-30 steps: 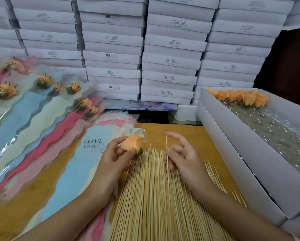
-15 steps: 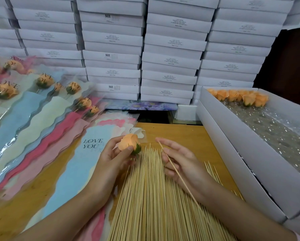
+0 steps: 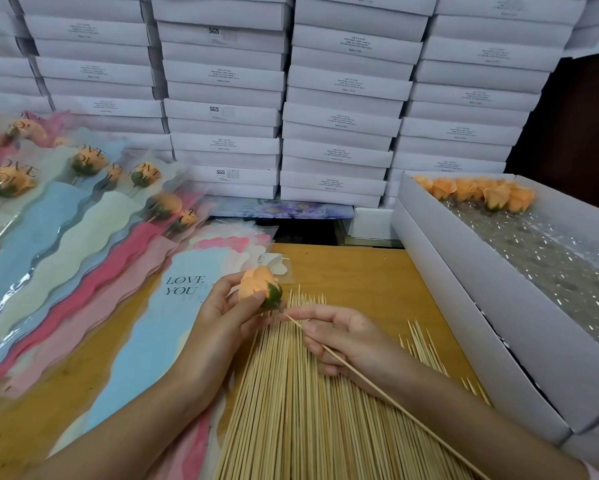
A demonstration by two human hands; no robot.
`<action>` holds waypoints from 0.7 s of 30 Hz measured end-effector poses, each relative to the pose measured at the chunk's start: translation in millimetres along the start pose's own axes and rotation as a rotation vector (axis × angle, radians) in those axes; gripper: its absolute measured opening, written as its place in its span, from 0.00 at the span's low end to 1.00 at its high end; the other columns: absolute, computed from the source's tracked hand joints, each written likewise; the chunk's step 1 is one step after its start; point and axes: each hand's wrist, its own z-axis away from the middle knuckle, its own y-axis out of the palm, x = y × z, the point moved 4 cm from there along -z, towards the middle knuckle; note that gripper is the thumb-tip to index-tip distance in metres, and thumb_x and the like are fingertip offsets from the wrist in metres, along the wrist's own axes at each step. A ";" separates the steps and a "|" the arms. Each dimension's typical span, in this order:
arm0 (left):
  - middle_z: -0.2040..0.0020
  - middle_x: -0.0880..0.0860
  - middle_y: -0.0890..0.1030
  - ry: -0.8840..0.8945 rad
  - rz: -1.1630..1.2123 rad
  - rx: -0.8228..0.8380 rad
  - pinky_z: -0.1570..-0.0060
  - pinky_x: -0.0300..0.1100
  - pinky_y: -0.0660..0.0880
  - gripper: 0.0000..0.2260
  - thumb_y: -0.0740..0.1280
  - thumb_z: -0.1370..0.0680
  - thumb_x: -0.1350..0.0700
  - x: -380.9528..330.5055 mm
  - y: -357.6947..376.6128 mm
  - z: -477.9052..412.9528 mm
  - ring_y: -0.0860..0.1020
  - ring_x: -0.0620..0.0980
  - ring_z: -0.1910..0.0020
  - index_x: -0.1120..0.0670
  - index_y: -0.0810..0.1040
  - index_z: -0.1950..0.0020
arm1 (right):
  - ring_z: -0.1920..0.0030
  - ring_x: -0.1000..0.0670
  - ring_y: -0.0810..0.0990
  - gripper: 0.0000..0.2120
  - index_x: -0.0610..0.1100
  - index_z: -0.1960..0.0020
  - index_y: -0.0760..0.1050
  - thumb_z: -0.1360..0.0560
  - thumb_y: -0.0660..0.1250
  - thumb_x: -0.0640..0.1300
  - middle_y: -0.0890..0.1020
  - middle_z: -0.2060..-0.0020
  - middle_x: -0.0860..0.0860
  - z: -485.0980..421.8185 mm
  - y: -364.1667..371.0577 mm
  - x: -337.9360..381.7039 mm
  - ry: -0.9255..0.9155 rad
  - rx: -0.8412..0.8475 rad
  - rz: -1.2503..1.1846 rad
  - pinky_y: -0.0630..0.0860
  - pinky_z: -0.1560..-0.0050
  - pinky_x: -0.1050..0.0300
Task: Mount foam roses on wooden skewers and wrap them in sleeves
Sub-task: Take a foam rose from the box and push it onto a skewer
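Foam rose [image 3: 258, 287], orange with a green base, is pinched in the left hand [image 3: 222, 318] over the far end of the skewer pile [image 3: 291, 403], near the middle of the table [image 3: 360, 278]. The right hand [image 3: 351, 341] grips one skewer [image 3: 395, 405], its tip touching the rose's green base.
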 end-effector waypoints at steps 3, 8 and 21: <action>0.47 0.61 0.83 0.000 -0.006 0.005 0.54 0.38 0.79 0.17 0.69 0.28 0.56 1.2 -0.7 -0.5 0.82 0.58 0.45 0.54 0.75 0.40 | 0.73 0.59 0.68 0.12 0.45 0.39 0.80 0.19 0.61 0.39 0.75 0.69 0.54 -0.8 -0.1 -0.4 0.006 -0.004 0.000 0.70 0.72 0.66; 0.46 0.61 0.83 -0.002 -0.011 0.004 0.52 0.39 0.80 0.18 0.70 0.29 0.55 2.0 -2.3 -1.1 0.82 0.59 0.44 0.54 0.75 0.40 | 0.73 0.59 0.69 0.12 0.45 0.39 0.79 0.19 0.61 0.39 0.75 0.69 0.54 -0.8 -0.2 0.2 0.007 0.001 0.008 0.70 0.71 0.66; 0.45 0.59 0.83 0.015 -0.087 0.043 0.50 0.41 0.79 0.15 0.72 0.29 0.51 1.2 -3.0 -0.7 0.81 0.58 0.43 0.46 0.79 0.42 | 0.73 0.60 0.72 0.13 0.42 0.37 0.77 0.19 0.60 0.38 0.75 0.70 0.55 -0.6 -0.6 0.2 0.011 0.007 0.018 0.72 0.70 0.66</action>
